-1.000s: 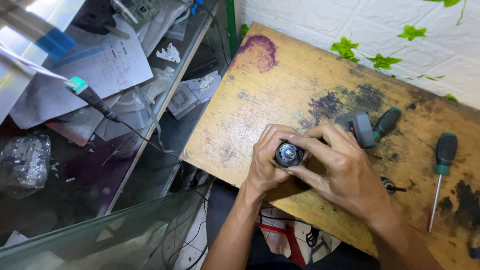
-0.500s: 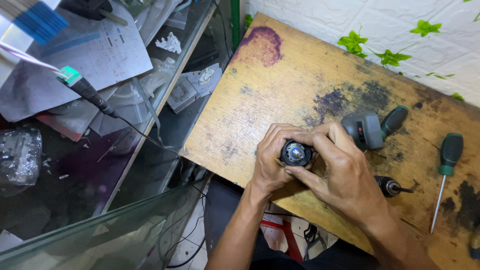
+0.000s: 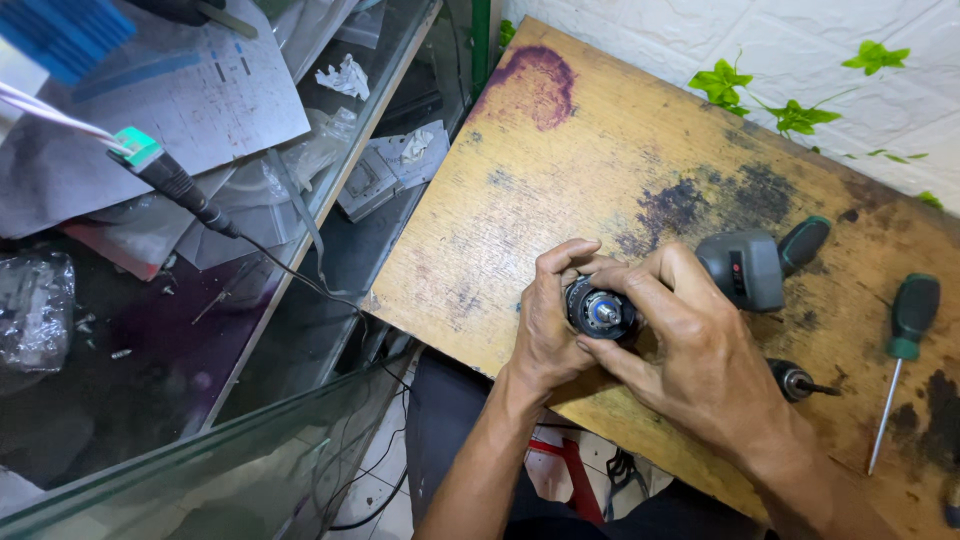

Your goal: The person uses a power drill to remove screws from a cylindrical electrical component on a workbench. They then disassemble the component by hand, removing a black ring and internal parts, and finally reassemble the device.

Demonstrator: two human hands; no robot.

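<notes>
Both hands hold a small round black motor part (image 3: 600,310) with a blue-and-metal face over the near edge of a stained wooden table (image 3: 560,170). My left hand (image 3: 548,330) grips it from the left side. My right hand (image 3: 690,350) wraps it from the right, fingers curled over its rim. Just right of the hands lies a grey drill body (image 3: 745,268) with a dark green handle. A black drill chuck (image 3: 795,382) with a metal tip rests near my right wrist.
A green-handled screwdriver (image 3: 900,350) lies at the table's right. To the left stands a glass-topped counter (image 3: 250,420) with papers (image 3: 180,100), a plastic bag (image 3: 35,310), and a black probe on a cable (image 3: 180,185). A white wall with green leaf decals (image 3: 760,95) backs the table.
The view has shifted slightly. Both hands stay closed on the round part and have turned it a little, with the fingers adjusting around its rim.
</notes>
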